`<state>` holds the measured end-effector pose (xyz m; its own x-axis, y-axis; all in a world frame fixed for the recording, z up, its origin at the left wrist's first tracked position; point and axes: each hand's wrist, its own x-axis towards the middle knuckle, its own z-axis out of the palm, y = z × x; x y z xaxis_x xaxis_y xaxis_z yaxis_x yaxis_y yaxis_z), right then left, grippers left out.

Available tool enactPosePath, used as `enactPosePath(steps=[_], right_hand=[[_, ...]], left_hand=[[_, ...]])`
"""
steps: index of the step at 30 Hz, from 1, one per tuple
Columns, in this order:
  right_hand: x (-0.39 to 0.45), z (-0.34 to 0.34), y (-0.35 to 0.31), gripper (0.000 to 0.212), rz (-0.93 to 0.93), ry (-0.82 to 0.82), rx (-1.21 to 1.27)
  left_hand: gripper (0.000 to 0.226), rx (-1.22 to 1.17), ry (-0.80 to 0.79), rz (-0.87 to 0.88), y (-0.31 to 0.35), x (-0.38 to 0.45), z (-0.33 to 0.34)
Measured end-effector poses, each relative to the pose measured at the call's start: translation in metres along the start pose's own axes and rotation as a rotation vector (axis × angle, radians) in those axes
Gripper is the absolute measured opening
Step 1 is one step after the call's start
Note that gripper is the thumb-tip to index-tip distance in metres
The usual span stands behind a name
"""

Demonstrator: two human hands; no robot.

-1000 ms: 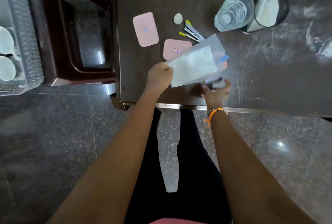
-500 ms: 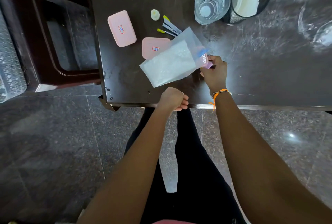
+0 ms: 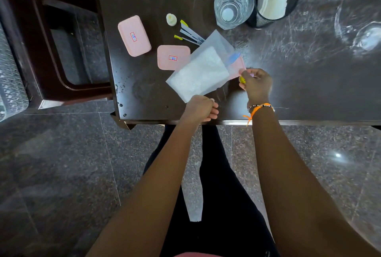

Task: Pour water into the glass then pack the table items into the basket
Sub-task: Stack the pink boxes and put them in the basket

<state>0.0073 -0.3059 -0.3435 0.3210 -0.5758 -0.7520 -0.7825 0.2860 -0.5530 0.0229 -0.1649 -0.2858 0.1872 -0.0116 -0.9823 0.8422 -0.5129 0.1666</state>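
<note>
The right hand (image 3: pixel 257 86) pinches a small yellow item (image 3: pixel 242 80) between thumb and fingers at the right end of a translucent plastic bag (image 3: pixel 203 70), which lies flat on the dark counter (image 3: pixel 309 71) near its near edge. What the yellow item is cannot be told. The left hand (image 3: pixel 201 109) sits curled into a loose fist at the bag's near corner, by the counter's near edge; whether its grip holds the bag or only touches it cannot be told. An orange thread and a bead bracelet (image 3: pixel 260 107) circle the right wrist.

The bag overlaps a pink container (image 3: pixel 172 57) with a small red-framed label. A 2nd pink container (image 3: pixel 134 35), also labelled, lies apart to the left, tilted. A pink edge (image 3: pixel 238 67) shows under the bag's right end. Beyond the bag lie a small white cap-like piece (image 3: pixel 171 19) and grey clips with yellow-green tips (image 3: pixel 188 33), partly under the bag's far corner.

At the far side of the counter stands the glass (image 3: pixel 234 4), clear, with water in it, just beside a black mesh cup (image 3: pixel 275 0) holding white paper napkins. A dark chair (image 3: pixel 57 46) stands left of the counter, and a pale woven basket edge (image 3: pixel 9 75) shows at the far left.
</note>
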Motion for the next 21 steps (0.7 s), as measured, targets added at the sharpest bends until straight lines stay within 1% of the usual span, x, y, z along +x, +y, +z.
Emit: enactPosePath(steps=[5,7,11,13,14,16,18,21], right_hand=[[-0.007,-0.027,0.000,0.027,0.029,0.130,0.193],[-0.011,-0.034,-0.001,0.028,0.016,0.203,0.230],[-0.024,-0.052,-0.010,0.021,-0.067,0.409,0.135],[-0.032,-0.058,-0.015,0.016,-0.124,0.428,0.119],[-0.036,-0.061,-0.018,0.016,-0.141,0.404,0.139],[-0.042,-0.065,-0.022,0.017,-0.139,0.306,0.195],[-0.049,-0.064,-0.026,0.019,-0.104,0.161,0.240],[-0.055,-0.054,-0.028,0.021,-0.034,-0.105,0.215]], left_hand=[[0.027,0.030,-0.009,0.072,0.001,-0.002,0.005],[0.023,0.034,-0.011,0.100,0.001,-0.005,0.006],[0.019,0.045,-0.033,0.182,0.004,-0.008,0.009],[0.019,0.052,-0.033,0.206,0.006,-0.008,0.007],[0.019,0.056,-0.033,0.215,0.006,-0.007,0.006],[0.017,0.054,-0.029,0.237,0.008,-0.006,0.005],[0.016,-0.007,-0.017,0.263,0.010,-0.006,0.003],[0.018,-0.150,-0.003,0.276,0.012,-0.004,-0.003]])
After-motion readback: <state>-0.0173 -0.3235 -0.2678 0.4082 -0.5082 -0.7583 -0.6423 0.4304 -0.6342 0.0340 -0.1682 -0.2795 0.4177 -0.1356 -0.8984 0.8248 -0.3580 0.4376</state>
